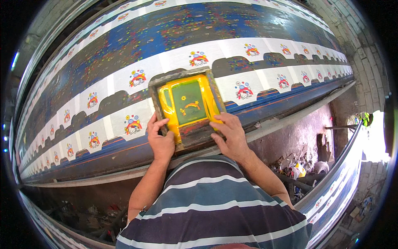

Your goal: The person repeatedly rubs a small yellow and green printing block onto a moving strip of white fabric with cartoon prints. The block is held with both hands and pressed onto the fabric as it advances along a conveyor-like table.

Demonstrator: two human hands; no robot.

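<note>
A screen-printing frame [191, 103] with dark, worn wooden sides lies in front of me over the near row of white fabric pieces. Yellow ink coats its inner edges around a green mesh with a small stencilled picture. My left hand [161, 139] grips the frame's near left corner, thumb on top. At the near right corner, my right hand [230, 135] holds the side, its fingers bent over the rim. White fabric pieces [133, 124] with colourful cartoon prints line up on both sides of the frame. What lies directly beneath it is hidden.
A long printing table [137, 37], blue and dark with ink spots, runs across the view with further rows of printed pieces. Its near rail [282, 108] passes just before my body. Another table [331, 195] with printed pieces stands behind at right, near scattered rubbish [294, 168].
</note>
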